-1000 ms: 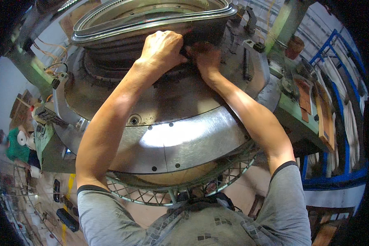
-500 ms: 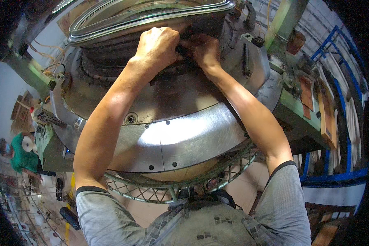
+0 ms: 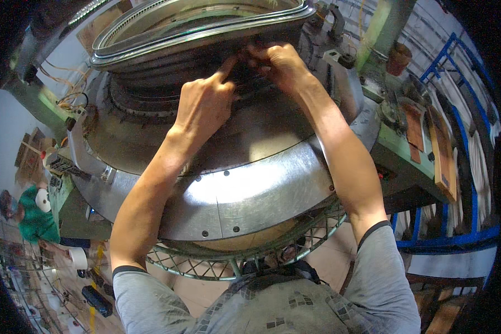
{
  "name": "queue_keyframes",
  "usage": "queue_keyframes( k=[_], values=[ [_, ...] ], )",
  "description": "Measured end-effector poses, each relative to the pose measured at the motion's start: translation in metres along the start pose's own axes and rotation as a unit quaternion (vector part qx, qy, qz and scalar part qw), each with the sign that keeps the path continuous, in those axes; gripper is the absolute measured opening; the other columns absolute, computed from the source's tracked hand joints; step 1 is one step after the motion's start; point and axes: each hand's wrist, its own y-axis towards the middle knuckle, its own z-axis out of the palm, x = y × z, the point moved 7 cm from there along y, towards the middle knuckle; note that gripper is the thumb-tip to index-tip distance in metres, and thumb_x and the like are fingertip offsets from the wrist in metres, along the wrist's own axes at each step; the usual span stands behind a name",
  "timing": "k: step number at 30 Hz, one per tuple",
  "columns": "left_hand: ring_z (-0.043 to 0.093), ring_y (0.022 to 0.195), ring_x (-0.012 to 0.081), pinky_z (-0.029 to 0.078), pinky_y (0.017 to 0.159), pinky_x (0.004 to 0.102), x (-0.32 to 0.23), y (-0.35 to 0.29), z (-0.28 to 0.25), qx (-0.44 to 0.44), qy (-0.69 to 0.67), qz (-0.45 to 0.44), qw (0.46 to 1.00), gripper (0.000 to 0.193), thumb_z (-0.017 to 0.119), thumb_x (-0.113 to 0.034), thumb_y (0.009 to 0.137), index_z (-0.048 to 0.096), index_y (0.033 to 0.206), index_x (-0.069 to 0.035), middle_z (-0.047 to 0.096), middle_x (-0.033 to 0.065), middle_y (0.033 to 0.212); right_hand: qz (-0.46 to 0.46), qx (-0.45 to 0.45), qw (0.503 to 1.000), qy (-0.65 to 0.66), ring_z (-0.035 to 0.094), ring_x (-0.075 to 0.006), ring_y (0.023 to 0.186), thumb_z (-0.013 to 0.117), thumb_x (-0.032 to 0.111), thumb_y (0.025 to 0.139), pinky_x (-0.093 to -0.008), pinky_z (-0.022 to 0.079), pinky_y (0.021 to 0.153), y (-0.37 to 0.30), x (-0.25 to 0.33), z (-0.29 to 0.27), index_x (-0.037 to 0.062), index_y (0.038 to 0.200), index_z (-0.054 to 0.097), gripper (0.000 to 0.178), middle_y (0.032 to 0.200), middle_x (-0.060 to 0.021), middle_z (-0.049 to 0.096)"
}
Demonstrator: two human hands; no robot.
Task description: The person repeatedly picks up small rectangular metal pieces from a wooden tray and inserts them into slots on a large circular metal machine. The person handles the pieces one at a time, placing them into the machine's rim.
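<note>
In front of me stands a large round metal machine, with a dark cylinder wall [image 3: 167,78] below a shiny oval-looking rim [image 3: 206,34]. My left hand [image 3: 206,103] reaches up to this wall, its index finger stretched toward the dark surface and the other fingers curled; nothing shows in it. Close on its right, my right hand [image 3: 286,68] is at the wall just under the rim, its fingers bent together. Whatever the right fingertips grip is lost in shadow. Below both hands lies a smooth sloping metal plate [image 3: 250,142].
A polished ring plate [image 3: 250,195] curves along the machine's front, above a green lattice guard [image 3: 206,268]. Green posts [image 3: 381,33] rise at the sides. A blue rack [image 3: 476,167] with pale cloth stands right. Far left is a person in green [image 3: 39,214].
My left hand has dropped lower and its index finger now stretches upward. My right hand has turned and shifted slightly right. The person at far left has moved a little.
</note>
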Motion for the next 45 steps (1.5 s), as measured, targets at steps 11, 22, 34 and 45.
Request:
queue_keyframes(
  k=[11,22,34,45],
  values=[
    [0.073,0.071,0.0339,0.061,0.065,0.0422,0.011,-0.007,0.015,0.059,0.053,-0.049,0.996,0.036,0.064,-0.001,0.076,0.072,0.111,-0.002,0.072,0.0222,0.091,-0.124,0.069,0.989,-0.036,0.064,-0.0160,0.076,0.061,0.010,0.095,-0.0277,0.049,0.063,-0.016,0.028,0.007,0.0020,0.111,0.070,0.020,0.100,-0.0092,0.074],
    [0.072,0.079,0.0393,0.062,0.071,0.0466,0.002,-0.014,0.036,0.010,0.057,0.052,0.997,0.071,0.062,0.000,0.080,0.046,0.148,-0.014,0.064,0.0184,0.128,-0.201,-0.213,0.934,-0.206,0.071,-0.0214,0.075,0.057,-0.004,0.079,-0.0373,0.057,0.070,0.001,0.020,-0.034,-0.0020,0.088,0.073,0.018,0.085,-0.0126,0.074],
    [0.068,0.067,0.0350,0.057,0.062,0.0461,0.043,0.002,0.090,0.237,0.130,0.058,0.961,0.060,0.045,-0.006,0.097,0.037,0.154,-0.023,0.072,0.0211,0.097,-0.444,-0.026,0.832,-0.333,0.067,-0.0359,0.070,0.061,0.002,0.071,-0.0450,0.053,0.068,-0.250,0.076,0.021,0.0030,0.072,0.066,0.005,0.066,-0.0151,0.063],
    [0.071,0.086,0.0284,0.057,0.072,0.0395,0.041,-0.052,0.011,0.402,0.227,-0.099,0.882,0.059,0.051,-0.005,0.095,0.042,0.152,-0.015,0.068,0.0235,0.119,-0.077,-0.279,0.893,-0.344,0.070,-0.0111,0.073,0.067,0.013,0.094,-0.0232,0.054,0.059,-0.464,0.185,-0.321,-0.0004,0.102,0.074,0.017,0.087,-0.0070,0.074]
  ],
)
